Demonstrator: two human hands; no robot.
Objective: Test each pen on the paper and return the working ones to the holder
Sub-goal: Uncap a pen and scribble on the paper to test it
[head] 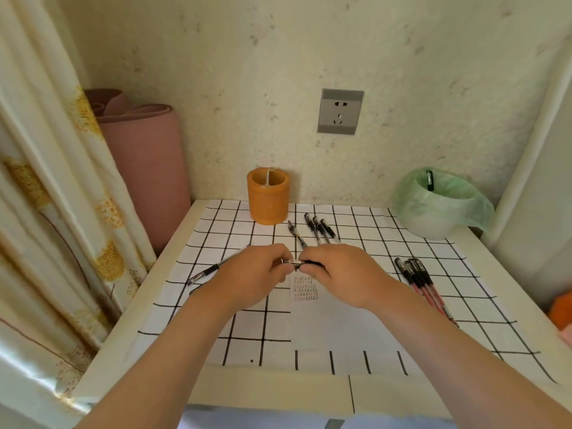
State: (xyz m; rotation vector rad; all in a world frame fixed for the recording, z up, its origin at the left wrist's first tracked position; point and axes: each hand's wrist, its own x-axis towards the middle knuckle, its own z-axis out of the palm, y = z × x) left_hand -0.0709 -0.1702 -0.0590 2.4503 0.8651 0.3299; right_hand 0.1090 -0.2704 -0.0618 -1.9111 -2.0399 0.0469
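Observation:
My left hand (251,275) and my right hand (335,272) meet above the middle of the table and both pinch one pen (293,262) held level between them. Just below lies a white paper (328,323) with rows of scribble marks near its top. The orange cylindrical holder (268,201) stands at the back, with one thin white thing inside. Several black pens (318,231) lie right of the holder. Several red-barrelled pens (422,284) lie at the right. One black pen (208,270) lies at the left, partly behind my left wrist.
A small bin lined with a green bag (439,204) stands at the back right with one pen in it. A checked cloth (464,274) covers the white table. A rolled pink mat (145,162) and a curtain (46,181) stand at the left.

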